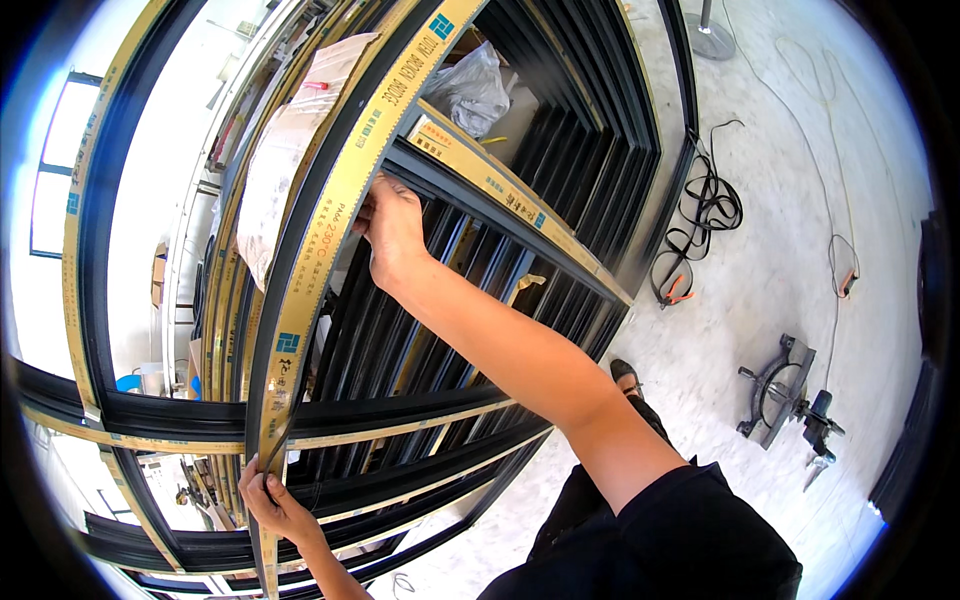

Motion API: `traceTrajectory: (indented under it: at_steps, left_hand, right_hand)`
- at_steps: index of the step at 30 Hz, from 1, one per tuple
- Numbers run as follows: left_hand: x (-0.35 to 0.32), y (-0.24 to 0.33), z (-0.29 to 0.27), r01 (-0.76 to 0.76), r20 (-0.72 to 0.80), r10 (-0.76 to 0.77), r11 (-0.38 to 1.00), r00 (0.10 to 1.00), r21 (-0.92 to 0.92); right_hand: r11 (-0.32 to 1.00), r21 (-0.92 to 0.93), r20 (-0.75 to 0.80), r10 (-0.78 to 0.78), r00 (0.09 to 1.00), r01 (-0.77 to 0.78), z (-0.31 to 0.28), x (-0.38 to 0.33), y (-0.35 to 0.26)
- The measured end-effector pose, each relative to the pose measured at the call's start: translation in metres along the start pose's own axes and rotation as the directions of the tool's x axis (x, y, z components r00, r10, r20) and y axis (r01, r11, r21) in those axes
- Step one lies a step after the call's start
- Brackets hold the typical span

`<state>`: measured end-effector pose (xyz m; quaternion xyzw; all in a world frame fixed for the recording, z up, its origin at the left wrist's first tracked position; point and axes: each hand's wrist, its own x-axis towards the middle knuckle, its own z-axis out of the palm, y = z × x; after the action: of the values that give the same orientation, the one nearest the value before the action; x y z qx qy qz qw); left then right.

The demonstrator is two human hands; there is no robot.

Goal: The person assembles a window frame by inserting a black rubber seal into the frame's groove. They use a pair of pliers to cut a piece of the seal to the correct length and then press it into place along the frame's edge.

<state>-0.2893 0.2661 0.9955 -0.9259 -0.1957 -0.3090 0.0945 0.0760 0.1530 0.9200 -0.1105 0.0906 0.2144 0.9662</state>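
The black rubber gasket strip (322,215) runs lengthwise along the upright bar of the black aluminium window frame (340,200), its long axis near vertical, leaning right toward the top. The right hand (392,228) presses it against the bar with curled fingers, while the left hand (272,502) pinches its lower end between thumb and fingers.

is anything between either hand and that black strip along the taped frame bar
Nothing visible. The left hand already pinches the black strip at the lower end of the taped frame bar, and the right hand presses directly on the bar higher up.
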Motion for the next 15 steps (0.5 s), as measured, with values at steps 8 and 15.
traceTrajectory:
  at_steps: [8, 15]
  left_hand:
    - [-0.046, 0.102, -0.013, -0.183, 0.301, 0.252, 0.953, 0.92, -0.241]
    - [-0.032, 0.129, -0.029, -0.328, 0.516, 0.595, 0.789, 0.616, -0.519]
  right_hand:
    - [0.96, -0.269, 0.173, 0.131, 0.976, -0.081, -0.027, -0.058, -0.024]
    - [0.209, -0.814, 0.488, -0.257, 0.834, 0.541, -0.073, -0.136, -0.067]
